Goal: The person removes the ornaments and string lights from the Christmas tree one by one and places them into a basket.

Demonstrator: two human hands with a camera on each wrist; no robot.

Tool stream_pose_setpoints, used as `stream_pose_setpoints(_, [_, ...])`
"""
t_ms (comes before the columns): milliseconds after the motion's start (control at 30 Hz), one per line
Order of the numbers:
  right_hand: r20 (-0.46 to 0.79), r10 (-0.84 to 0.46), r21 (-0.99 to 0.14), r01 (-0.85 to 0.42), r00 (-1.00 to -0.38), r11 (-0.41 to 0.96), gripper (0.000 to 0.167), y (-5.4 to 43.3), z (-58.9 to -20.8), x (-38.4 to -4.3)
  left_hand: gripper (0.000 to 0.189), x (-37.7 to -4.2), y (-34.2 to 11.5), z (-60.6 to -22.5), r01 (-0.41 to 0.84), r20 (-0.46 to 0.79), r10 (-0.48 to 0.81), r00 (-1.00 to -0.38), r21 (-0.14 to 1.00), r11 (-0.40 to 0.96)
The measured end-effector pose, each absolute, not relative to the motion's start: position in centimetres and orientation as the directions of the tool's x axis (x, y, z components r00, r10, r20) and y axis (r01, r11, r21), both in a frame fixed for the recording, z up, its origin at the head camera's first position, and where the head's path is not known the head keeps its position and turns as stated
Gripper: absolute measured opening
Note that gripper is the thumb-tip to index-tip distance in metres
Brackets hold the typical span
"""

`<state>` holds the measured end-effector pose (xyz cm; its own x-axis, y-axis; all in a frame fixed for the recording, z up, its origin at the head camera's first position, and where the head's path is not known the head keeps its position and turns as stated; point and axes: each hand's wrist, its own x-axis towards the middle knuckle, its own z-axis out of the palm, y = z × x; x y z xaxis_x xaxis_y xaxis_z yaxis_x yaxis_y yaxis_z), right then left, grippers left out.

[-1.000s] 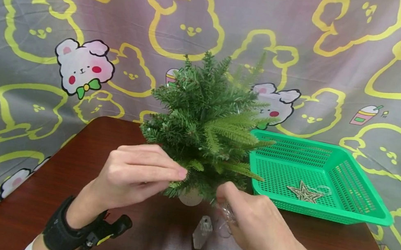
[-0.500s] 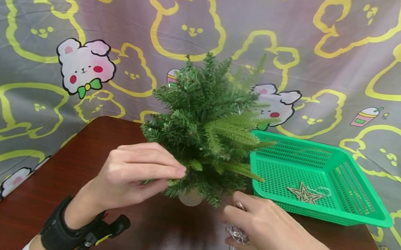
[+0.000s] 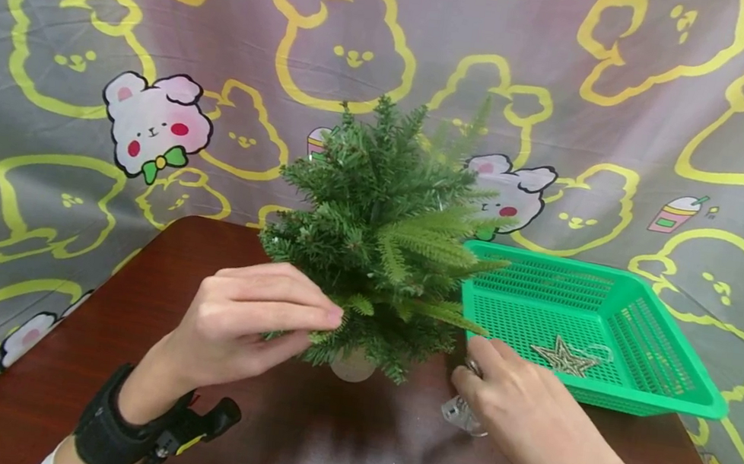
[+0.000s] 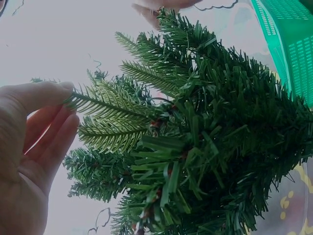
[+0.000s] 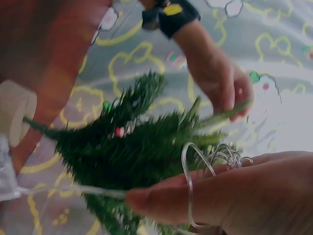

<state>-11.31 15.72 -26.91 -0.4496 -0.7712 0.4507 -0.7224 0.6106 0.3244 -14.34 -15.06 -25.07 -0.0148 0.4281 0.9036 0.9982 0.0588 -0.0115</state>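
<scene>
A small artificial Christmas tree (image 3: 374, 217) stands mid-table on a pale round base (image 3: 353, 368). My left hand (image 3: 251, 325) is at its lower left side; thumb and fingertips pinch the tip of a light green sprig (image 4: 105, 104). To the right of the tree, my right hand (image 3: 525, 402) grips a coil of thin clear wire (image 5: 222, 159), which looks like a string of fairy lights. Loops of it stick out over the fingers in the right wrist view. From the wire hangs a clear plastic box (image 3: 460, 414), partly behind the hand.
A green mesh basket (image 3: 704, 404) is at the right, close to the tree's branches. Inside it lies a glittery star (image 3: 563, 357) with a clear loop. Behind the brown table (image 3: 130, 296) hangs a patterned cloth (image 3: 245, 11).
My right hand has moved right, away from the tree's base towards the basket, carrying the wire coil. The clear box has swung along with it. My left hand has hardly moved.
</scene>
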Motion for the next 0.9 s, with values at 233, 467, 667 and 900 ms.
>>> stream_pose_setpoints(233, [0.498,-0.717,0.158,-0.762,-0.488,0.628,0.029,17.3,-27.1,-13.1,0.016,-14.5,-15.0,-25.0,0.998,0.908,0.419,-0.005,-0.021,0.058])
stream_pose_setpoints(467, [0.62,-0.604,-0.14,-0.828,-0.501,0.543,0.021,17.8,-28.9,-15.7,0.015,-14.6,-15.1,-25.2,0.998,0.911,0.413,-0.012,-0.017,0.068])
stream_pose_setpoints(667, [0.583,-0.475,-0.559,-0.75,-0.659,0.354,0.021,18.4,-30.5,-16.9,0.014,-14.6,-15.1,-25.3,0.997,0.911,0.411,-0.023,-0.009,0.076])
stream_pose_setpoints(900, [0.614,-0.33,-0.749,-0.661,-0.717,0.04,0.019,19.2,-30.8,-17.3,0.013,-14.5,-15.2,-25.5,0.997,0.916,0.401,-0.018,-0.013,0.075])
